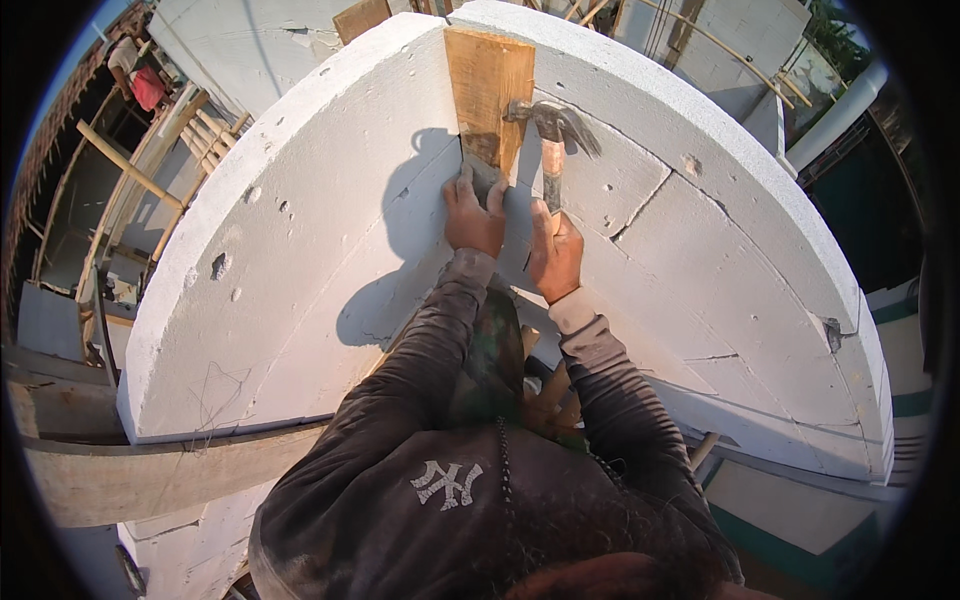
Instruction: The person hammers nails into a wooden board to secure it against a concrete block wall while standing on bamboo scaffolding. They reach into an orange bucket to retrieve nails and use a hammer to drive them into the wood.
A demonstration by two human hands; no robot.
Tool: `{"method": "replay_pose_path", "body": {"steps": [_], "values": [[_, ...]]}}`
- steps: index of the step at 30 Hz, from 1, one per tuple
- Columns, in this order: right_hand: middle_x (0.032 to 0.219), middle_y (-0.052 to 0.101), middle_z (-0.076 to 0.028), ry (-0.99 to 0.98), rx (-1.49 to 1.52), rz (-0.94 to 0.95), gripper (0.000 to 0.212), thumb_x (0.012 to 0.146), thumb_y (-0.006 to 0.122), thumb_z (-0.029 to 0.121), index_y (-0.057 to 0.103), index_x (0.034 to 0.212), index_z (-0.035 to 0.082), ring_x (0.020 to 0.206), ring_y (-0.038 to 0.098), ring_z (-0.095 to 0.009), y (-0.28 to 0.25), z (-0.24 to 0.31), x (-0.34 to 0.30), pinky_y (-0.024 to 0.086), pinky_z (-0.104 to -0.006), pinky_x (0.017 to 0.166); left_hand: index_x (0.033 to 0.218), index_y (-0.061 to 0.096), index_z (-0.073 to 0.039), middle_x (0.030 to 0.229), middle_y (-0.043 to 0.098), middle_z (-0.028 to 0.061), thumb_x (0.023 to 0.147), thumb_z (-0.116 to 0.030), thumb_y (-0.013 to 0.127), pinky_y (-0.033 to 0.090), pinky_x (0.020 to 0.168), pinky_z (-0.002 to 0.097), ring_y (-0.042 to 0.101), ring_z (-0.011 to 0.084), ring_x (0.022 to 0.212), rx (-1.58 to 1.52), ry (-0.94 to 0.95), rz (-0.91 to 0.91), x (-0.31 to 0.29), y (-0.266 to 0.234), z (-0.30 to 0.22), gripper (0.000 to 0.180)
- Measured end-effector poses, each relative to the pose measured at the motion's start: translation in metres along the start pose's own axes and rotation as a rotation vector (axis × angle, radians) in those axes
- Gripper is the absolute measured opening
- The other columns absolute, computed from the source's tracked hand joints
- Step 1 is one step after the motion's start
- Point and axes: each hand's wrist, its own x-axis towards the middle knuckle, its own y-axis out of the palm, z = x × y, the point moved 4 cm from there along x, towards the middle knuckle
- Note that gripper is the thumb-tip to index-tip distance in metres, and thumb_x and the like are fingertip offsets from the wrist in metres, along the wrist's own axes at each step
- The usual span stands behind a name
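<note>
Hammer (552,158): near the corner where the left wall (300,240) and right wall (700,240) meet, in front of the right wall; its striking face overlaps the right edge of the board (488,75) in view, and you cannot tell whether they touch.
Hammer axis: the handle runs away from you, close to straight up the view, butt toward you and head at the far end.
Hammer head: set crosswise, face pointing left to the board, claw curving right and down.
Right grip (557,255): your fingers are closed around the dark lower handle, below its coppery-brown stretch.
Left grip (474,218): your fingers are holding the grey piece (484,178) at the board's near end.
Board axis: lengthwise along the corner, from the walls' top edge down toward you.
Grey piece: tilted, its exact shape partly hidden by your fingers.
Writing: a pale emblem (448,484) of interlocked letters on the chest of your dark shirt (370,500).
</note>
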Motion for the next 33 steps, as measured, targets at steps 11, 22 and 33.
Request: {"method": "replay_pose_path", "body": {"steps": [11, 22, 33], "values": [[0.062, 0.057, -0.021, 0.085, -0.168, 0.040, 0.042, 0.101, 0.065, 0.034, 0.056, 0.080, -0.001, 0.055, 0.060, -0.037, -0.007, -0.031, -0.014, 0.046, -0.0433, 0.054, 0.145, 0.051, -0.004, 0.130, 0.054, 0.0216, 0.093, -0.038, 0.071, 0.055, 0.092, 0.0486, 0.061, 0.0420, 0.113, 0.018, -0.006, -0.017, 0.001, 0.003, 0.001, 0.065], [0.064, 0.061, -0.023, 0.076, -0.223, 0.031, 0.045, 0.099, 0.066, 0.039, 0.060, 0.080, -0.001, 0.058, 0.062, -0.042, -0.016, -0.032, -0.019, 0.048, -0.0461, 0.055, 0.144, 0.052, -0.001, 0.129, 0.054, 0.0218, 0.094, -0.033, 0.071, 0.055, 0.091, 0.0470, 0.061, 0.0418, 0.113, 0.000, 0.022, -0.012, -0.001, 0.002, 0.005, 0.063], [0.074, 0.067, -0.027, 0.144, -0.441, 0.002, 0.047, 0.096, 0.068, 0.045, 0.065, 0.082, 0.001, 0.073, 0.067, -0.049, -0.016, -0.027, -0.005, 0.053, -0.0520, 0.062, 0.137, 0.052, 0.000, 0.119, 0.060, 0.0166, 0.097, -0.028, 0.065, 0.053, 0.088, 0.0395, 0.061, 0.0287, 0.104, -0.476, -0.366, 0.037, -0.018, 0.002, 0.044, 0.050]]}}
